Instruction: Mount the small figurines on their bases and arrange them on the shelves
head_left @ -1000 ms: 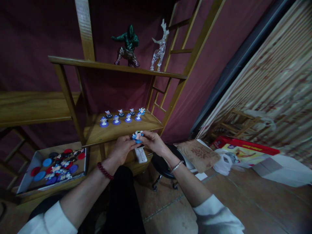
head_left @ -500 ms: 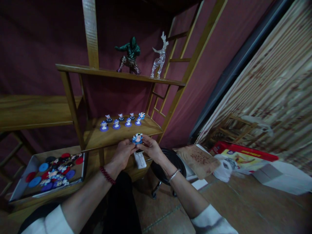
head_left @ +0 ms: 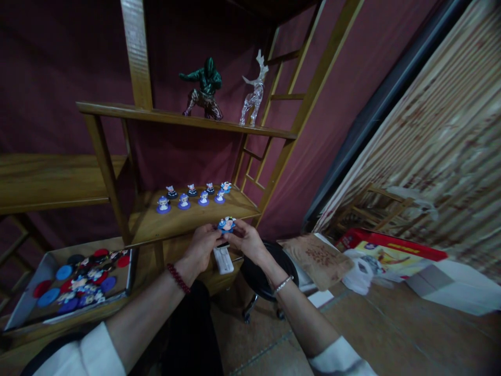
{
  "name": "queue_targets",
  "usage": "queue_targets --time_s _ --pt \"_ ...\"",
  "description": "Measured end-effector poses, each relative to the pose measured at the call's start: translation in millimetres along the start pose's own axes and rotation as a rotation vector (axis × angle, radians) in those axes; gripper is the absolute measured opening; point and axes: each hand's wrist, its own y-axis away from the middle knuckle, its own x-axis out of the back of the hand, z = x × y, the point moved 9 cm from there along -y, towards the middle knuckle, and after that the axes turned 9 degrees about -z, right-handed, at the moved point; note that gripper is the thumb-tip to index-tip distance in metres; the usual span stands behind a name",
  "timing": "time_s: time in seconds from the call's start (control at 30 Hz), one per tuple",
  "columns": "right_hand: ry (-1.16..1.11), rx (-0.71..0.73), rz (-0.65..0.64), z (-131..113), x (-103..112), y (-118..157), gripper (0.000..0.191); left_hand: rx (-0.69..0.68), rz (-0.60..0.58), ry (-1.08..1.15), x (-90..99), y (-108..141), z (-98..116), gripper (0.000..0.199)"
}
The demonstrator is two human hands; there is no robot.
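Observation:
Between my two hands is a small cartoon figurine [head_left: 227,224] on a blue base, held in front of the shelf's edge. My left hand [head_left: 204,244] pinches it from the left, and my right hand [head_left: 247,240] grips its right side with thumb and fingers. Behind it, two rows of similar figurines stand on the wooden shelf [head_left: 156,227]. The front row has purple-based figurines [head_left: 183,201]; the back row has dark-based ones [head_left: 191,189] and a blue one [head_left: 226,186] at the right end.
Lower left, an open box [head_left: 23,305] holds loose figurine parts and coloured discs. A green-hooded figure [head_left: 207,86] and a clear deer statue [head_left: 253,96] stand on the upper shelf. A black stool [head_left: 270,282], a plastic bag [head_left: 358,274] and a white box [head_left: 457,287] are at right.
Both hands and the held figurine have shifted slightly right relative to the shelf. The camera view has moved a little, so the shelf and box appear further left.

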Motion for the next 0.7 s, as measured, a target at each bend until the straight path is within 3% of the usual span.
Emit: queue_targets --time_s 0.7 --pt "0.002 -0.048 -0.005 10 31 -13 0.033 0.025 0.01 -0.165 -15.1 -29 -2 0.02"
